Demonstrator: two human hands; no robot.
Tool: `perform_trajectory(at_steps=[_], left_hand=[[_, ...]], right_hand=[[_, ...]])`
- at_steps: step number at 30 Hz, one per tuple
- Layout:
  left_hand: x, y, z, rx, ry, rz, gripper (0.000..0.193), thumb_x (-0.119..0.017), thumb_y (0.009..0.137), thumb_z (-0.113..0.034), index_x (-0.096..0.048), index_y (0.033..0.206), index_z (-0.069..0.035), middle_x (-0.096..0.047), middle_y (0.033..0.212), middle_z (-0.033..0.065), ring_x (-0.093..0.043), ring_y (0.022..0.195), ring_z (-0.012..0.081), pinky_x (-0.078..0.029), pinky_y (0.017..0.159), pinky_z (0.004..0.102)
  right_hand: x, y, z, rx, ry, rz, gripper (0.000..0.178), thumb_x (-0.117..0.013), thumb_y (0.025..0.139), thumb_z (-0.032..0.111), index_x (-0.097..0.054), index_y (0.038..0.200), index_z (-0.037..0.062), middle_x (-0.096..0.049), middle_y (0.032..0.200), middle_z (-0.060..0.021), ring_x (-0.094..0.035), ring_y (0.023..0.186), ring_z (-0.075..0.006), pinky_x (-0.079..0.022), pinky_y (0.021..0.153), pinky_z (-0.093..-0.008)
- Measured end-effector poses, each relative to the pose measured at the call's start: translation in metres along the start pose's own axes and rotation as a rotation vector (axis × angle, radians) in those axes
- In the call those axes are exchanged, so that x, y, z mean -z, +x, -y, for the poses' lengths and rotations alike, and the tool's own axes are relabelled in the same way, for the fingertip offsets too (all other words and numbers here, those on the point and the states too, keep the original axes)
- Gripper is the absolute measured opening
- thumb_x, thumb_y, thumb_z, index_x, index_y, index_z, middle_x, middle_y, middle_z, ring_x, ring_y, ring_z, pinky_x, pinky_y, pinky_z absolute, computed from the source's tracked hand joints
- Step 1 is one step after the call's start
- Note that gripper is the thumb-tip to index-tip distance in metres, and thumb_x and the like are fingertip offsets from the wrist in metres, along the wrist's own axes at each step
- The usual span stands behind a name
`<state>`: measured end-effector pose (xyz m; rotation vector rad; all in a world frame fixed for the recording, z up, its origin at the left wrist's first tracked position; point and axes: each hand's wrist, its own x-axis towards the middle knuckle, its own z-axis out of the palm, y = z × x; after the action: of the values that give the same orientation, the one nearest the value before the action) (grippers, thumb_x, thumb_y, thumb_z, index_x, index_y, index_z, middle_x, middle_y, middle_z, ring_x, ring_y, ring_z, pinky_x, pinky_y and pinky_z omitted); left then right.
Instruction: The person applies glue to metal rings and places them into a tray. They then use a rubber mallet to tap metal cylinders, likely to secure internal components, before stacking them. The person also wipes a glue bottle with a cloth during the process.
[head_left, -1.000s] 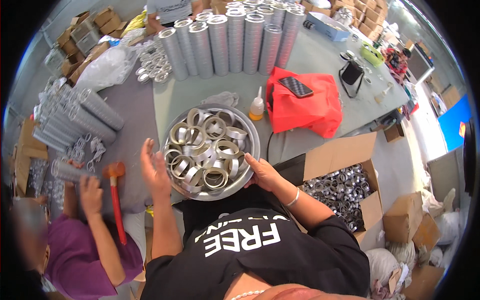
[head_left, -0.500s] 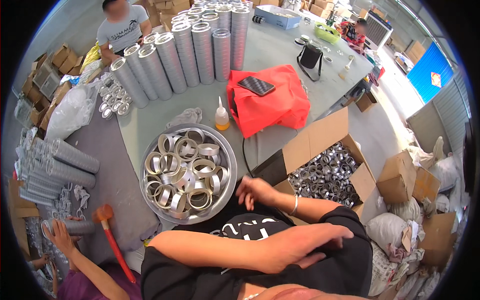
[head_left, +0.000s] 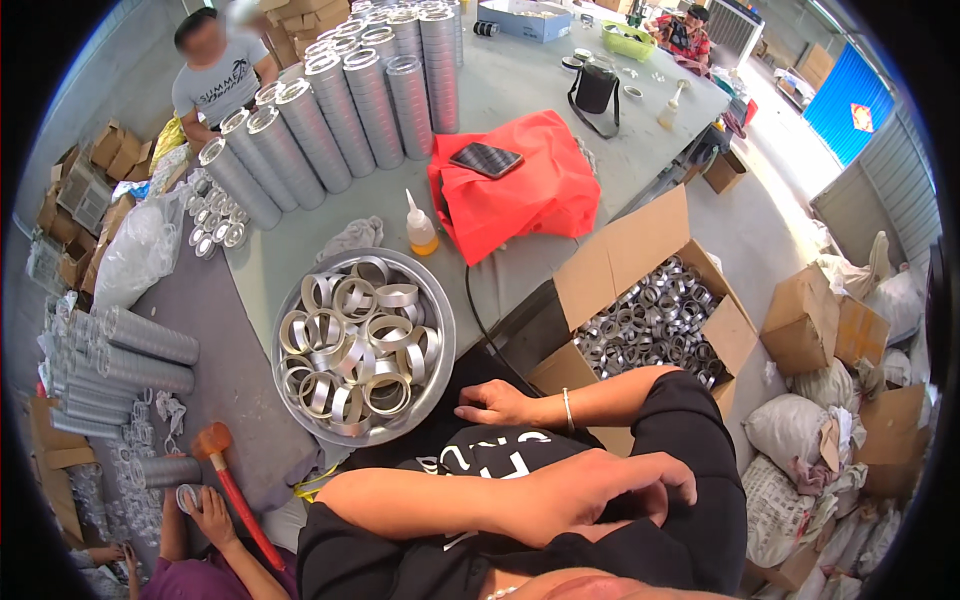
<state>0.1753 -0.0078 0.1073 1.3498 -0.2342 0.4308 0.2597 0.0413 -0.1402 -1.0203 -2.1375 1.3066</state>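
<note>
My arms cross in front of my body. My left hand (head_left: 600,492) reaches over to the right side above my dark clothing, fingers loosely bent and apart, holding nothing I can see. Wearing a bracelet, my right hand (head_left: 500,403) points leftward near the basin's lower right rim; its fingers are curled in, with no object visible in them. A round metal basin (head_left: 447,375) full of wide silver rings (head_left: 388,394) sits at the table's near side. To the right, an open cardboard box (head_left: 622,245) contains many smaller metal rings (head_left: 650,320).
Tall stacks of silver rings (head_left: 330,120) stand across the table (head_left: 540,85). A red cloth (head_left: 520,190) carries a phone (head_left: 486,159), beside a dropper bottle (head_left: 420,228). At lower left, a co-worker's hands (head_left: 212,515) hold a ring near a red-handled mallet (head_left: 240,500). Sacks (head_left: 790,440) lie at right.
The view has shifted slightly. My right hand has lowered and its fingers have curled in. My left hand's fingers have bent more. The co-worker's hands moved from a ring stack to a single ring.
</note>
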Motion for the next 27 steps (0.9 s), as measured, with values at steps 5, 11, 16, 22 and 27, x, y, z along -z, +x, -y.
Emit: perform_trajectory(at_steps=[5, 11, 16, 22, 27], left_hand=[[0.010, -0.019, -0.018, 0.100, -0.569, -0.005, 0.050, -0.063, 0.091, 0.001, -0.037, 0.134, 0.002, -0.065, 0.096, 0.0095, -0.061, 0.091, 0.0147, -0.046, 0.081, 0.0318], [0.031, -0.045, -0.050, 0.255, -0.099, -0.133, 0.058, -0.072, 0.084, 0.002, -0.041, 0.133, 0.003, -0.069, 0.097, 0.0175, -0.068, 0.089, 0.0258, -0.052, 0.082, 0.0340], [0.025, -0.087, -0.013, 0.180, 0.042, -0.815, 0.057, -0.077, 0.075, -0.006, -0.053, 0.126, 0.003, -0.067, 0.093, 0.0135, -0.067, 0.086, 0.0224, -0.053, 0.080, 0.0316], [0.049, -0.191, -0.015, 0.021, 0.629, -1.195, 0.019, -0.064, 0.090, -0.002, -0.062, 0.109, 0.002, -0.065, 0.092, 0.0115, -0.062, 0.077, 0.0174, -0.052, 0.068, 0.0279], [0.083, -0.286, -0.046, -0.229, 0.980, -1.878, 0.020, -0.059, 0.102, -0.019, -0.064, 0.101, 0.000, -0.064, 0.085, 0.0061, -0.058, 0.071, 0.0131, -0.047, 0.065, 0.0249]], right_hand=[[0.004, 0.007, -0.005, 0.069, 0.038, 0.090, 0.030, -0.063, 0.094, 0.034, -0.065, 0.092, 0.0043, -0.061, 0.069, -0.0159, -0.062, 0.064, -0.0336, -0.047, 0.060, -0.0429], [0.011, 0.006, -0.004, 0.108, -0.050, 0.160, 0.032, -0.063, 0.090, 0.036, -0.066, 0.095, 0.0038, -0.068, 0.080, -0.0188, -0.067, 0.077, -0.0393, -0.052, 0.068, -0.0479], [-0.010, 0.025, -0.010, 0.097, -0.094, 0.068, 0.029, -0.067, 0.083, 0.036, -0.070, 0.086, 0.0077, -0.069, 0.078, -0.0156, -0.067, 0.075, -0.0380, -0.053, 0.067, -0.0497], [-0.014, 0.018, -0.012, 0.013, 0.014, -0.068, 0.030, -0.067, 0.084, 0.035, -0.070, 0.087, 0.0058, -0.071, 0.081, -0.0152, -0.068, 0.078, -0.0367, -0.053, 0.071, -0.0483], [-0.016, 0.021, -0.012, 0.033, 0.011, -0.064, 0.027, -0.067, 0.084, 0.032, -0.070, 0.086, 0.0051, -0.070, 0.079, -0.0150, -0.068, 0.077, -0.0360, -0.053, 0.070, -0.0471]])
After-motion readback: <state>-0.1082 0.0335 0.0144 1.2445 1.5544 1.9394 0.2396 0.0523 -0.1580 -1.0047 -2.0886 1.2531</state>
